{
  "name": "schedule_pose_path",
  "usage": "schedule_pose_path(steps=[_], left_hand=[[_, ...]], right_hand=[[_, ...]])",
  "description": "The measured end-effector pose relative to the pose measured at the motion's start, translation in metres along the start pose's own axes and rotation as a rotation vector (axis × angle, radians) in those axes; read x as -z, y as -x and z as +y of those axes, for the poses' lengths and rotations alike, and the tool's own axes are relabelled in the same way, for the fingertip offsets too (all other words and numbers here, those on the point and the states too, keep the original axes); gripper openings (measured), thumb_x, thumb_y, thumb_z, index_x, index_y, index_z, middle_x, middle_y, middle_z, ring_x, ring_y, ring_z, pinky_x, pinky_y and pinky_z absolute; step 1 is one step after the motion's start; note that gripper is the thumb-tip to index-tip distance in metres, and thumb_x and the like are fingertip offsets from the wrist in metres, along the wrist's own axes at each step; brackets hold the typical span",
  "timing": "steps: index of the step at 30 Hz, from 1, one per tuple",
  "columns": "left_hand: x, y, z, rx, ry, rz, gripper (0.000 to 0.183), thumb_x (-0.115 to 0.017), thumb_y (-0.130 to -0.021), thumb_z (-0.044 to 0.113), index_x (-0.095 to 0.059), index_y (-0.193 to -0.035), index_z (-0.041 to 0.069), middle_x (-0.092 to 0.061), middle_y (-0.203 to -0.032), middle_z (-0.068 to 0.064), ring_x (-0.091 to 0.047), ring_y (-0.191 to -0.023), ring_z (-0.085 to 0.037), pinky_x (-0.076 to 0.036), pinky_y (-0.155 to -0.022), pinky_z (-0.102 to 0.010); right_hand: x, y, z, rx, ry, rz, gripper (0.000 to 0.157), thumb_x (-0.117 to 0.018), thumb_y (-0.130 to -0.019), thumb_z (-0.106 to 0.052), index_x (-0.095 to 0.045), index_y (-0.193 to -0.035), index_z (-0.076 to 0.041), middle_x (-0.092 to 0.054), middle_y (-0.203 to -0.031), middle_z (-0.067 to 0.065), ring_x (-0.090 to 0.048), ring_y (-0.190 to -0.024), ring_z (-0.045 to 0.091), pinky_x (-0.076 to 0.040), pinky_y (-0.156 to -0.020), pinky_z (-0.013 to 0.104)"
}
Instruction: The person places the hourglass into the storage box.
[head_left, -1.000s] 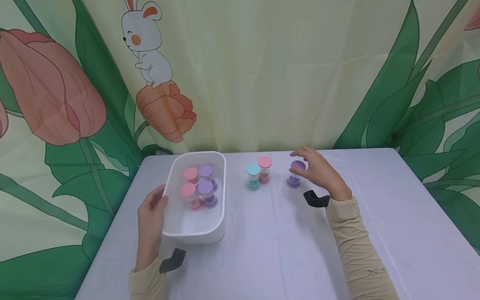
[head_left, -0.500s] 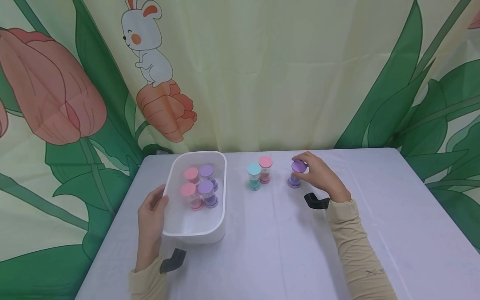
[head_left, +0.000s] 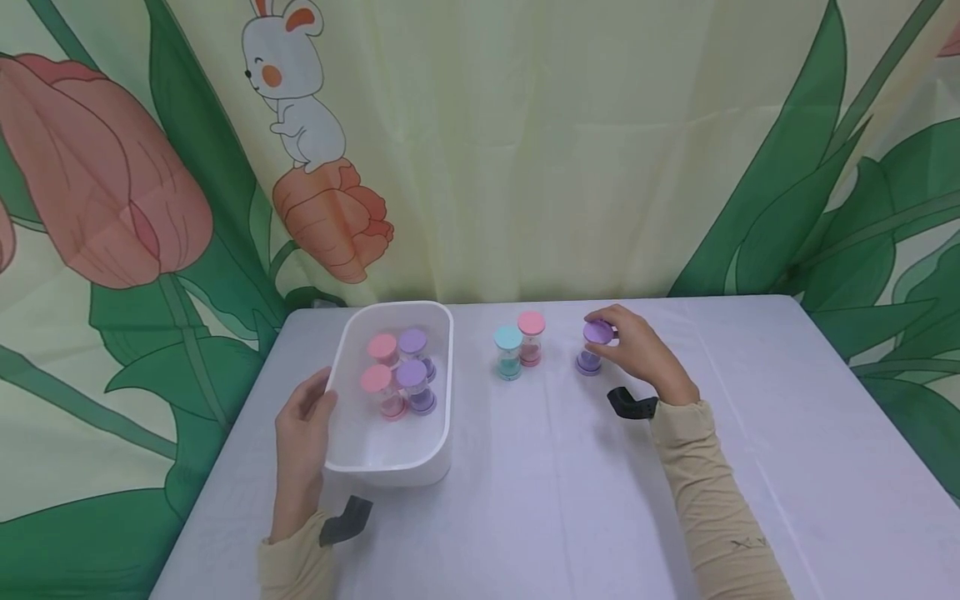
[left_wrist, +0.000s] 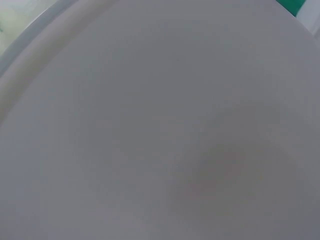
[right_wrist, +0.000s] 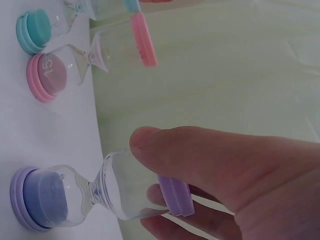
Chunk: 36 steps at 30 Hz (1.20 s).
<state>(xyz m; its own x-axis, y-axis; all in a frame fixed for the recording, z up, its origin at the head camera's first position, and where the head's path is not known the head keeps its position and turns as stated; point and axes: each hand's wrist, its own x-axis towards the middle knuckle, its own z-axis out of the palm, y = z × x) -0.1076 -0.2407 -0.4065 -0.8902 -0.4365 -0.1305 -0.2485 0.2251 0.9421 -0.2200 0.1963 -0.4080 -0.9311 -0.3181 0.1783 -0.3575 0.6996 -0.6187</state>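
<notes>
My right hand [head_left: 641, 350] pinches a purple-capped hourglass [head_left: 589, 361] near its top. The right wrist view shows the thumb on one side of this hourglass [right_wrist: 47, 197] and fingertips on the other. It stands upright, its base on the table. Beside the left wall of a white plastic tub [head_left: 390, 450], my left hand [head_left: 300, 437] holds the rim, thumb at the edge; its other fingers are partly hidden. Within the tub stand pink hourglasses [head_left: 378, 381] and purple hourglasses [head_left: 412, 377]. Between tub and right hand, a teal hourglass [head_left: 507, 352] and a pink hourglass [head_left: 531, 337] stand close together.
A white cloth covers the table [head_left: 517, 500]. Behind its far edge hangs a printed curtain [head_left: 525, 167] with a rabbit and tulips. Pale grey tub wall [left_wrist: 160, 120] fills nearly all of the left wrist view.
My right hand's thumb and fingers have closed on the top of the purple hourglass, which tilted slightly or shifted a little right. The left hand and tub stay put.
</notes>
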Motion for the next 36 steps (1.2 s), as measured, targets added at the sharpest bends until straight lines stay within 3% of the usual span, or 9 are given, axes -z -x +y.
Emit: schedule_pose_path(steps=[12, 27, 36], left_hand=[[0.0, 0.0, 0.001, -0.006, 0.01, -0.004, 0.045, -0.049, -0.102, 0.039, -0.05, -0.145, 0.025, -0.052, -0.146, -0.001, -0.056, -0.127, -0.023, -0.056, -0.084, -0.02], [0.0, 0.002, 0.001, 0.0, 0.0, 0.004, 0.045, -0.048, -0.102, 0.037, -0.049, -0.146, 0.024, -0.051, -0.147, -0.002, -0.056, -0.127, -0.024, -0.055, -0.085, -0.021], [0.0, 0.001, 0.001, 0.009, 0.013, -0.006, 0.046, -0.049, -0.102, 0.038, -0.048, -0.146, 0.025, -0.05, -0.147, -0.001, -0.055, -0.128, -0.023, -0.055, -0.086, -0.022]], right_hand=[[0.004, -0.003, -0.011, -0.015, -0.028, 0.022, 0.04, -0.075, -0.085, -0.004, -0.062, -0.122, 0.007, -0.063, -0.12, 0.023, -0.06, -0.109, 0.037, -0.051, -0.098, 0.053], [0.011, -0.004, -0.038, 0.049, -0.043, 0.071, 0.04, -0.077, -0.084, -0.005, -0.064, -0.121, 0.006, -0.065, -0.118, 0.02, -0.061, -0.109, 0.033, -0.051, -0.098, 0.051], [0.018, -0.004, -0.066, 0.176, -0.057, 0.111, 0.036, -0.079, -0.083, -0.008, -0.067, -0.115, 0.001, -0.068, -0.111, 0.013, -0.062, -0.102, 0.027, -0.054, -0.094, 0.048]])
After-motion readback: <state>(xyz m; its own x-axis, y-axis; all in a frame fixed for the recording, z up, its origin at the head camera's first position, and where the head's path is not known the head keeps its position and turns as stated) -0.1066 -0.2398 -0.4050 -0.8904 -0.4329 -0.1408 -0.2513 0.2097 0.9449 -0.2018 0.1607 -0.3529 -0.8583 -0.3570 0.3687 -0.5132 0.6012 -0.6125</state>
